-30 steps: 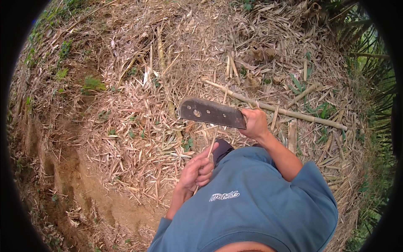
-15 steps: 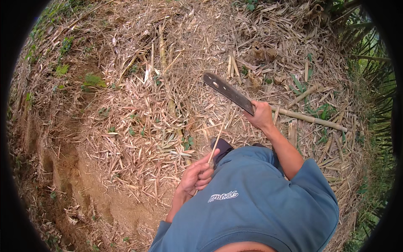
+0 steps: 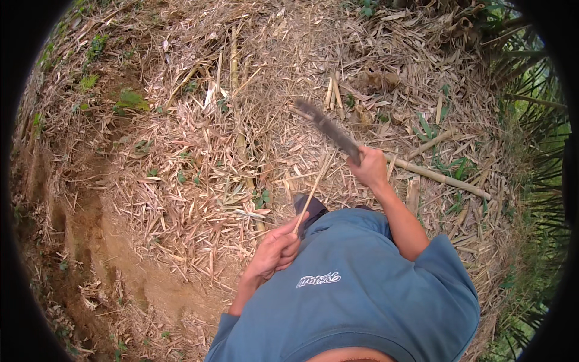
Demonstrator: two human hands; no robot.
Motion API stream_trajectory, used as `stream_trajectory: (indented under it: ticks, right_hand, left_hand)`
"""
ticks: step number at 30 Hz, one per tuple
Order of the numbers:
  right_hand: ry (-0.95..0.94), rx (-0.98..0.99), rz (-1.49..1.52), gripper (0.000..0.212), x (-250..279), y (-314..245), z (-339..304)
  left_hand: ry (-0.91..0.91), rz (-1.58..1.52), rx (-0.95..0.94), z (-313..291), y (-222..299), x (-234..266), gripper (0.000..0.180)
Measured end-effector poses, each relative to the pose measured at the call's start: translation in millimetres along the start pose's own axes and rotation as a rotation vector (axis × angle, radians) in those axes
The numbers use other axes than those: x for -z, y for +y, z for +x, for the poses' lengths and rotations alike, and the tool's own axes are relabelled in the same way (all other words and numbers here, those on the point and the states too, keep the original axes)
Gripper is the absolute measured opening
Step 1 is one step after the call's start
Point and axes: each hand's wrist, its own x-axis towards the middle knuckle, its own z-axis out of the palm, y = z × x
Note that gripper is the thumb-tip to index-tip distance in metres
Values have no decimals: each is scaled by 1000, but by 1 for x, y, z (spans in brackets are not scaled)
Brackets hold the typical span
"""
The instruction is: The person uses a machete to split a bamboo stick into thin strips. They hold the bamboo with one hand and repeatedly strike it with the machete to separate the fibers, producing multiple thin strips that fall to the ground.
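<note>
My left hand (image 3: 277,248) is closed round the lower part of a thin, pale stick (image 3: 313,190), close to the front of my blue shirt. The stick slants up and to the right, its far end a little below the blade. In my right hand (image 3: 369,168) I grip a machete (image 3: 329,130) with a broad, dark blade, which points up and to the left and is smeared by motion. My fingers hide its handle. The blade and the stick's tip look apart, though the blur makes this hard to judge.
Dry bamboo leaves (image 3: 175,199) cover the ground. A cut bamboo pole (image 3: 443,178) lies to the right, and short bamboo pieces (image 3: 333,92) lie ahead. At the left the bare earth bank (image 3: 90,223) drops away. Green fronds (image 3: 537,151) hang along the right edge.
The machete has turned slightly and is now blurred, with its blade seen more edge-on. My left hand and the stick have shifted slightly; the whole view has moved a little.
</note>
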Motion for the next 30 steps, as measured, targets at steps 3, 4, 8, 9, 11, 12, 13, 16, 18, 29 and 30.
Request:
stream_trajectory:
  ticks: [3, 4, 8, 9, 11, 12, 13, 16, 18, 29, 30]
  right_hand:
    - [56, -136, 83, 26, 7, 7, 5]
    - [43, -84, 111, 25, 8, 7, 1]
    - [5, 209, 107, 24, 8, -21, -23]
    - [-38, 276, 61, 25, 8, -30, -31]
    - [-92, 369, 24, 25, 9, -40, -37]
    - [-103, 389, 29, 24, 10, -43, -40]
    - [-115, 409, 35, 25, 10, -44, -41]
    - [-46, 249, -97, 29, 15, -31, -23]
    - [-89, 81, -56, 25, 19, -22, -17]
    - [-132, 115, -56, 26, 9, -1, -14]
    - [-135, 131, -65, 25, 12, -1, -14]
  left_hand:
    - [40, 95, -37, 3, -6, 0, 51]
    - [64, 133, -54, 6, -7, -1, 50]
    - [93, 93, -88, 7, -4, -7, 51]
    - [139, 57, -77, 7, -3, -8, 51]
    - [160, 138, -70, 12, -6, -4, 51]
    - [166, 182, -60, 14, -8, -2, 50]
    - [178, 241, -61, 14, -10, -2, 51]
    - [182, 435, -179, 7, -7, -12, 53]
    - [145, 302, -135, 7, -7, -10, 54]
    - [74, 56, -60, 15, -8, -9, 50]
    - [66, 44, -43, 15, -7, -8, 50]
